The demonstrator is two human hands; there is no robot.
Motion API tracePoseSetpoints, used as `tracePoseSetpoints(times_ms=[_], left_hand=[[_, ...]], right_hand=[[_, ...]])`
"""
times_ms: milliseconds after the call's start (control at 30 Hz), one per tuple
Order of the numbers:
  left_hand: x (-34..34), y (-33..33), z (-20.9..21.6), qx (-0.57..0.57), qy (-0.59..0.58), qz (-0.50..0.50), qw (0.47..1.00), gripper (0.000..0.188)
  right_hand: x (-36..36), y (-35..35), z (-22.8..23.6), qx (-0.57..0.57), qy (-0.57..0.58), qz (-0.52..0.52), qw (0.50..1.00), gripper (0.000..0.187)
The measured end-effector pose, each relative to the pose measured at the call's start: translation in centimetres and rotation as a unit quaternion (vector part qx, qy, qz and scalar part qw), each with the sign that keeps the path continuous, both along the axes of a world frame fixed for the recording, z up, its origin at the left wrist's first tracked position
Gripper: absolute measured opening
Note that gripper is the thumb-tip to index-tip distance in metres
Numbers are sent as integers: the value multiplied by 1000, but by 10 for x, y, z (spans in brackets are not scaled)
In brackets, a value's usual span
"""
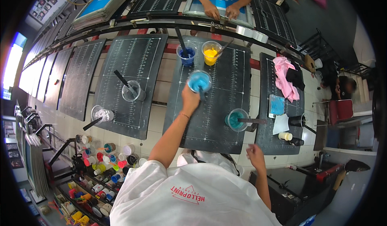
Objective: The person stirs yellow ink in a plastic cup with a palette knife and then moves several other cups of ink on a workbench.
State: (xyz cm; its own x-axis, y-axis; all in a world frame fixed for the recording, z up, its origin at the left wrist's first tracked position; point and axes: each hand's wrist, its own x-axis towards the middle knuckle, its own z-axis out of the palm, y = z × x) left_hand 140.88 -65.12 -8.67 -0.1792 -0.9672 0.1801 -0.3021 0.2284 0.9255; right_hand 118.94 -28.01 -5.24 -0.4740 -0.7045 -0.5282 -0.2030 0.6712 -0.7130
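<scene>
My left hand (pixel 191 99) is closed around a clear plastic cup of light blue ink (pixel 199 80), lifted or tilted over the middle black board (pixel 193 125); a dark stick shows at the cup's near side. My right hand (pixel 255 155) hangs off the board's near right corner, loosely bent and holding nothing that I can see. Close to it stands a cup of teal ink (pixel 236 121) with a dark flat stick (pixel 258 121) across its rim. Beyond my left hand are a cup of dark blue ink (pixel 187 57) with a black stick and a cup of yellow ink (pixel 210 54) with a stick.
On the left board stand a cup with greyish contents (pixel 134 94) and a cup of whitish ink (pixel 102 115), both with sticks. The right board holds pink cloth (pixel 285 79), a blue pad (pixel 276 105) and a black cup (pixel 297 121). Across the rail, another person's hands (pixel 221 12) rest on a framed screen.
</scene>
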Motion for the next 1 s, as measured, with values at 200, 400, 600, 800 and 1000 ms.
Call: tracePoseSetpoints(times_ms=[200,400,600,800,1000], left_hand=[[0,-22,10,-41,30,38,998,55],[17,-8,33,118,23,7,993,80],[68,67,52,81,-65,53,993,67],[179,44,0,74,-109,306,943,60],[207,-17,13,84,60,322,941,65]], right_hand=[[28,-114,-14,-179,164,16,970,81],[42,-168,1,-275,133,41,951,63],[1,-264,-25,-355,152,-10,922,54],[-48,-400,-23,-335,229,-92,909,66],[-39,-412,-20,-260,264,-69,926,85]])
